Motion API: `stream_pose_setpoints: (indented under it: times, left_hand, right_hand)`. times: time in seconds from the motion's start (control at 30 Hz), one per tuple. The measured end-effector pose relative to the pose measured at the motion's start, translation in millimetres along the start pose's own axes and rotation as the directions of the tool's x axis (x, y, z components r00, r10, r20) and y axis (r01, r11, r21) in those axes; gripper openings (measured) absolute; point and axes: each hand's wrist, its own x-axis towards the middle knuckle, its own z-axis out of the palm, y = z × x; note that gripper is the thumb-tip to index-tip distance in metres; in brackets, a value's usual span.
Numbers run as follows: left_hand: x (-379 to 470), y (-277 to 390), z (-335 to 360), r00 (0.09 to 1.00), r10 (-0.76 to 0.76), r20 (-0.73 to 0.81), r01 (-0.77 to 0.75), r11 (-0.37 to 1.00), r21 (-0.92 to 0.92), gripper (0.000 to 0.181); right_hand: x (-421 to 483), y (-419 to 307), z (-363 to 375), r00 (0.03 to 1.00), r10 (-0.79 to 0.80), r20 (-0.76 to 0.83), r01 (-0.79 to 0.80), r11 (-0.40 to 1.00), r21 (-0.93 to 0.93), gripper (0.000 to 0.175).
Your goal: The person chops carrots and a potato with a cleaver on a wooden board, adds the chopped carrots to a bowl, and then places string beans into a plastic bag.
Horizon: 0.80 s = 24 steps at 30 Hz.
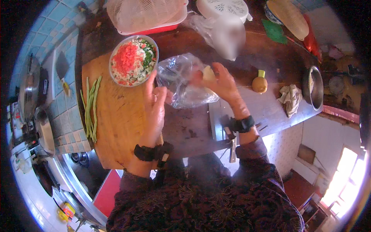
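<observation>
A clear plastic bag [185, 87] lies between my hands, at the right edge of the wooden cutting board [121, 116]. My right hand [224, 82] is at the bag's right side, its fingers around a pale yellowish piece of food [208, 74]; part of the hand blurs against the plastic. At the bag's left edge is my left hand [156, 98], thumb and index finger apart, nothing seen in its grasp. Its index fingertip comes close to a bowl [134, 61] of chopped red, white and green food. Long green beans [92, 108] lie on the board's left side.
Plastic baskets [147, 14] and a white perforated lid [224, 8] stand at the back. To the right are a brown, green-topped object [260, 84], a crumpled cloth [290, 100] and a metal bowl [316, 88]. A knife handle [232, 150] shows near the front edge.
</observation>
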Motion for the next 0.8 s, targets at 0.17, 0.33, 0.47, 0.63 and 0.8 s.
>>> stream_pose_setpoints:
  times: [0.17, 0.33, 0.47, 0.63, 0.8]
  left_hand:
    - [-3.9, -11.3, -3.7, 0.987, -0.159, -0.038, 0.145, 0.957, -0.253, 0.043]
    - [-10.6, -16.1, 1.1, 0.928, -0.33, 0.172, 0.366, 0.892, -0.265, 0.032]
    - [-20.2, -21.5, 3.3, 0.932, -0.26, 0.252, 0.276, 0.961, -0.029, 0.03]
    - [-26.0, -19.7, 7.8, 0.927, -0.346, 0.143, 0.321, 0.931, 0.172, 0.029]
    - [-30.6, -18.5, 9.9, 0.878, -0.449, 0.169, 0.467, 0.879, -0.091, 0.023]
  right_hand:
    - [-15.9, 33.8, -15.1, 0.912, 0.106, 0.397, -0.292, 0.848, 0.442, 0.051]
    - [-18.6, 28.5, -19.6, 0.908, 0.262, 0.327, -0.366, 0.876, 0.315, 0.051]
    - [-31.2, 35.4, -18.1, 0.875, 0.149, 0.461, -0.436, 0.654, 0.618, 0.056]
    - [-56.0, 50.4, -10.9, 0.897, 0.131, 0.421, -0.408, 0.61, 0.68, 0.055]
    - [-47.1, 35.6, -25.5, 0.853, 0.288, 0.435, -0.515, 0.598, 0.614, 0.042]
